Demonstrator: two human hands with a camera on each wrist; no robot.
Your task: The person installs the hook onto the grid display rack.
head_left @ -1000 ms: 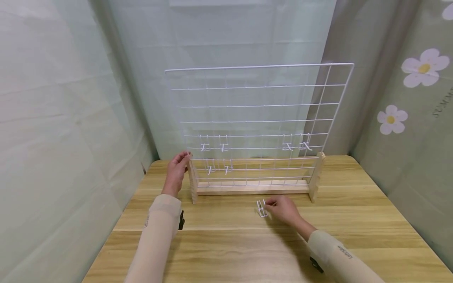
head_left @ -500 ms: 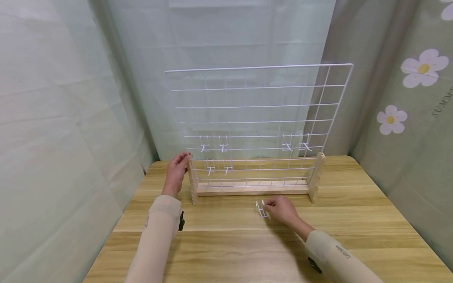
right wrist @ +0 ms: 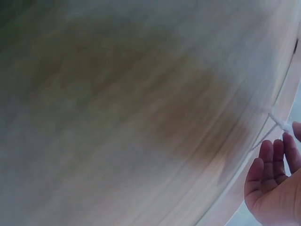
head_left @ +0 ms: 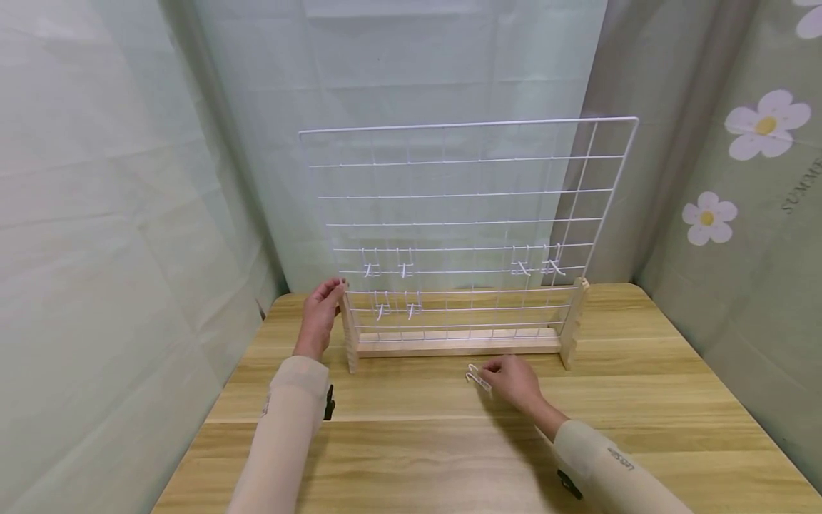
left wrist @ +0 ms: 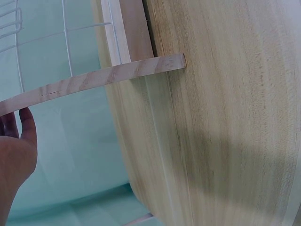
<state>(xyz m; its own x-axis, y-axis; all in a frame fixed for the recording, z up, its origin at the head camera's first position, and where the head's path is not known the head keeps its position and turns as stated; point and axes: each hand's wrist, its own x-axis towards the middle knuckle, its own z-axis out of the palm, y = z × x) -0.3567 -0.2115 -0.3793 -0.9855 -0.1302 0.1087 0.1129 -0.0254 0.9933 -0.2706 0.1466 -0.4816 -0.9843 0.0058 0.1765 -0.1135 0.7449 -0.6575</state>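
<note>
A white wire grid panel [head_left: 469, 193] stands upright in a wooden base with two side posts. My left hand [head_left: 319, 314] grips the upper end of the left wooden side post [head_left: 349, 332]; in the left wrist view its fingertips meet the edge of that post [left wrist: 94, 79]. In front of the base, my right hand [head_left: 514, 380] pinches a small white wire hook [head_left: 477, 377] just above the table. The hook's two bent ends point left, away from the fingers. In the right wrist view, the hook [right wrist: 277, 123] shows only partly at the fingertips.
Several white hooks hang on the grid, among them a left upper hook [head_left: 371, 265], a left lower hook [head_left: 382, 307] and a right hook [head_left: 554, 263]. The wooden tabletop [head_left: 417, 457] is bordered by a pale cloth backdrop [head_left: 148, 214].
The wire hook has turned between my right fingers, so its bent ends now face left and its frame looks narrower. My left hand stays on the post.
</note>
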